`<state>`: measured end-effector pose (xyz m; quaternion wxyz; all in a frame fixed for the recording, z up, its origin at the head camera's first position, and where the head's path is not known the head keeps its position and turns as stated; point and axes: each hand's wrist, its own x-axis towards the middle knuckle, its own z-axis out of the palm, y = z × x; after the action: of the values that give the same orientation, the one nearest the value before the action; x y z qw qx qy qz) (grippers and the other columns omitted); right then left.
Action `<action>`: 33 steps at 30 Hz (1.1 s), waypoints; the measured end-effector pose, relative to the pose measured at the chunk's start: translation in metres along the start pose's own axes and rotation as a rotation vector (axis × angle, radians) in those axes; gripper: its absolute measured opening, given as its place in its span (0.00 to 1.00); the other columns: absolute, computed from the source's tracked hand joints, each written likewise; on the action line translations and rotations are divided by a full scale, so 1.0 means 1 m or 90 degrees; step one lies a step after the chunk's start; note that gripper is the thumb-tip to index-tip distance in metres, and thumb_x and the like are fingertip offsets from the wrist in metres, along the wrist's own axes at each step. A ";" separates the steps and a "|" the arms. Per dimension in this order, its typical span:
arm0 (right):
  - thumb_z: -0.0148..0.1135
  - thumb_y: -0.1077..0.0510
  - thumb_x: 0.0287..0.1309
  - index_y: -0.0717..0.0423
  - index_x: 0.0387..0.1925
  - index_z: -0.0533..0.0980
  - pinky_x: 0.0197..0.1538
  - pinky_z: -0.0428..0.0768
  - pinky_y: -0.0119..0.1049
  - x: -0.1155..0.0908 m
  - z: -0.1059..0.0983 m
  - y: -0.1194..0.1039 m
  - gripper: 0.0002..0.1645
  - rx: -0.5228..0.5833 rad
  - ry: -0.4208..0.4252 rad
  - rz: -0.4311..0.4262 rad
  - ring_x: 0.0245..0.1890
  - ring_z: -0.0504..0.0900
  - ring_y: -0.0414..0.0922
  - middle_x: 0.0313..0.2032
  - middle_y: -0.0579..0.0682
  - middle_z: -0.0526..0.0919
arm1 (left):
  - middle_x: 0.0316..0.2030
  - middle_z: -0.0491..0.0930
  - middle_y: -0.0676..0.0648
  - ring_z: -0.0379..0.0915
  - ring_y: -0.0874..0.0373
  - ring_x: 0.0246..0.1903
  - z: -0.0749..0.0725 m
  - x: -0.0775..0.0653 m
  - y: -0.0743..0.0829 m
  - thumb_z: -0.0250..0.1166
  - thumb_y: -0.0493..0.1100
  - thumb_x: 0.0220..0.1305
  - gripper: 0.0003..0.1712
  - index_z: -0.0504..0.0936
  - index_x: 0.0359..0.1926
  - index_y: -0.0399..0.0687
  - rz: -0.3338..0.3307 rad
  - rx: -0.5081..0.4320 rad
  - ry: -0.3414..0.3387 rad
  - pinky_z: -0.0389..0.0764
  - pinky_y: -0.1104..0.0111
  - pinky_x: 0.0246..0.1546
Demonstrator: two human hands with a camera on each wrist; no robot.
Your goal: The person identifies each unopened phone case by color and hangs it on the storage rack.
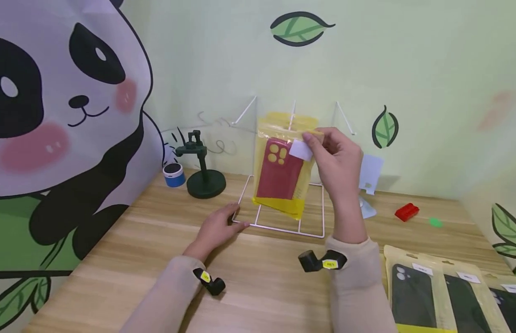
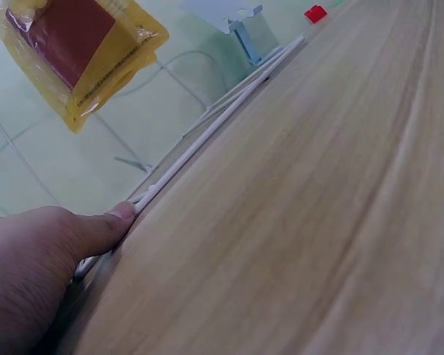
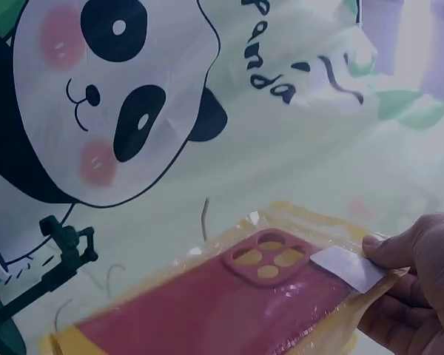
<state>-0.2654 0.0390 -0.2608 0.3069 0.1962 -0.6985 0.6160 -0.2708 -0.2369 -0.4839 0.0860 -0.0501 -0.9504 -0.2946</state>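
Right hand (image 1: 338,162) pinching white-labelled red phone-case packet (image 1: 282,171)

We work at a pale wood worktop (image 1: 262,286) set in a corner. Left of the grip, a wall carries a big panda mural (image 1: 53,115). Behind the grip, the light green wall (image 1: 428,69) shows painted leaves (image 1: 300,28). Soft, even light falls across everything.

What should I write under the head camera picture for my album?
Right hand pinches a yellow packet with a red phone case at a white wire rack; left hand rests on its base.
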 end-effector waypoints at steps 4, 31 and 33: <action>0.75 0.49 0.57 0.58 0.37 0.87 0.26 0.68 0.31 0.005 0.000 0.009 0.16 -0.026 -0.003 0.017 0.23 0.73 0.43 0.23 0.48 0.82 | 0.72 0.66 0.42 0.61 0.44 0.71 -0.007 0.003 0.002 0.67 0.63 0.64 0.43 0.70 0.72 0.45 0.011 -0.003 0.005 0.62 0.49 0.71; 0.73 0.48 0.59 0.59 0.37 0.86 0.27 0.69 0.30 0.006 0.008 0.028 0.17 -0.029 -0.014 0.051 0.25 0.74 0.42 0.27 0.54 0.85 | 0.73 0.64 0.44 0.58 0.46 0.73 -0.001 0.001 0.004 0.66 0.63 0.66 0.43 0.69 0.72 0.44 0.007 0.003 -0.013 0.60 0.50 0.72; 0.73 0.47 0.59 0.59 0.36 0.86 0.27 0.69 0.31 0.006 0.007 0.030 0.18 -0.038 -0.015 0.051 0.25 0.74 0.43 0.26 0.54 0.84 | 0.73 0.64 0.44 0.58 0.46 0.73 0.000 0.001 0.004 0.66 0.63 0.65 0.43 0.69 0.72 0.44 0.005 0.002 -0.013 0.60 0.50 0.72</action>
<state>-0.2908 0.0379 -0.2796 0.2795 0.1663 -0.7275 0.6041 -0.2709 -0.2333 -0.4814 0.0774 -0.0567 -0.9516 -0.2921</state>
